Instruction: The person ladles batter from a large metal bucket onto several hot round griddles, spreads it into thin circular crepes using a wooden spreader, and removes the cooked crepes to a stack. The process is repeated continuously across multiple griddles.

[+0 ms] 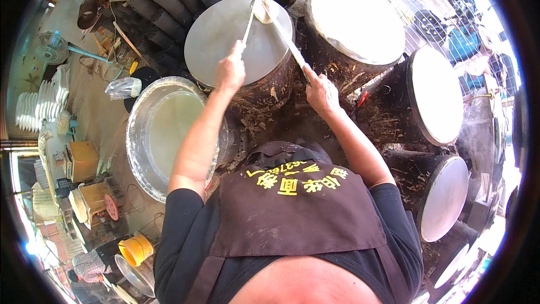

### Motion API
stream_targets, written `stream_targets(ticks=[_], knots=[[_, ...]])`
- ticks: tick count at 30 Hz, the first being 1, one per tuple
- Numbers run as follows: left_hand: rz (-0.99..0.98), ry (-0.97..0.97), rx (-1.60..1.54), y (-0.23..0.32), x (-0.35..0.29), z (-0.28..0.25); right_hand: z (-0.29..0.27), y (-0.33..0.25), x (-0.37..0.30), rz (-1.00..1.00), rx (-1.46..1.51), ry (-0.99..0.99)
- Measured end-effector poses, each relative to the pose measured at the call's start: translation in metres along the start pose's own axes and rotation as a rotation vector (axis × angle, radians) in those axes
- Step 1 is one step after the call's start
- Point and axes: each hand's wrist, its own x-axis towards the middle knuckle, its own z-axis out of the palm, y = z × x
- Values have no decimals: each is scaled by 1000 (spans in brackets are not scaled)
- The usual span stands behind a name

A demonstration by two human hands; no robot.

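The fingers of the left hand [232,72] and right hand [322,94] each grip a stick [289,43] over the drum [222,39]; pale liquid fills the tub's [145,110] bottom (seemingly midway, completion unclear).

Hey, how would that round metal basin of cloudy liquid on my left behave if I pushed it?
Probably heavy to shift, since the basin holds a broad pool of cloudy liquid. The liquid would likely slosh, as the top is open. The rim may be slippery where whitish residue coats it.
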Motion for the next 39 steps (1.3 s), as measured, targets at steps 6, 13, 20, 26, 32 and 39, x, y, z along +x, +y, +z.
stream_targets(ticks=[6, 13, 20, 26, 32, 39], knots=[[-229, 204, 273, -11, 35, -92, 25, -4, 20, 11, 149, 49], [-408, 191, -1173, -23, -42, -152, 26, -20, 21, 125, 483, 111], [-490, 182, -1637, -69, -156, -183, 49, -73, 78, 101, 399, -6], [-581, 279, -1621, -99, -253, -215, 54, -73, 88, 207, 309, -25], [-658, 360, -1852, -119, -296, -215, 54, -99, 114, 46, 329, -12], [-608, 362, -2147, -137, -318, -217, 82, -104, 132, 90, 278, -23]])
